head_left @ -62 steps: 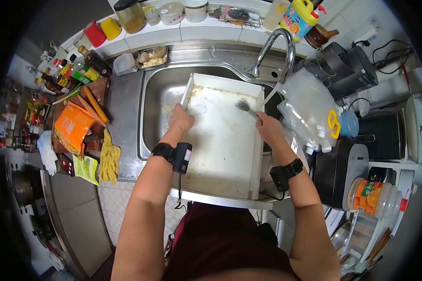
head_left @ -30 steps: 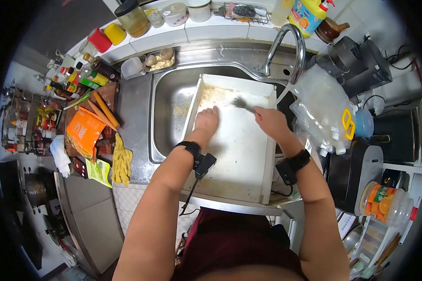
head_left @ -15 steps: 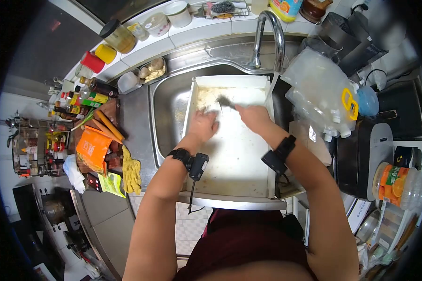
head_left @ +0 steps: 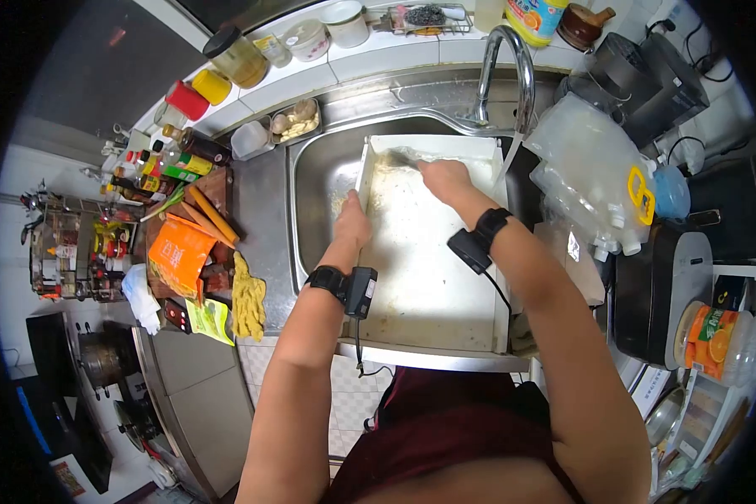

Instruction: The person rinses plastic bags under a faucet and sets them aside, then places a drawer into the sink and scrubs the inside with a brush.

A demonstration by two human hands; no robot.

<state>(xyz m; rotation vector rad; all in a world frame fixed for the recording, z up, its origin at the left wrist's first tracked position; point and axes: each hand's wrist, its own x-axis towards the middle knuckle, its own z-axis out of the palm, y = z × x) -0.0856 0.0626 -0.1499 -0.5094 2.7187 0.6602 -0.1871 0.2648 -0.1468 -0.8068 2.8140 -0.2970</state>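
A white rectangular drawer or tray (head_left: 433, 277) lies in the steel sink (head_left: 315, 176), its near end over the counter's front edge. My left hand (head_left: 352, 221) grips the tray's left wall. In my right hand (head_left: 445, 181) is the handle of a dark-bristled brush (head_left: 401, 160), whose head touches the tray floor near the far left corner. Dirty, wet brownish residue lies around the brush. From the curved faucet (head_left: 525, 76) a stream of water runs down at the tray's right wall.
Left of the sink are a yellow glove (head_left: 248, 298), an orange bag (head_left: 178, 256), carrots (head_left: 212, 214) and bottles (head_left: 181, 160). Clear plastic containers (head_left: 584, 168) and a black appliance (head_left: 655, 286) stand at the right. Jars (head_left: 237, 57) line the back ledge.
My left hand has moved from inside the tray to its left wall. The brush in my right hand has shifted toward the far wall. The whole view has shifted slightly.
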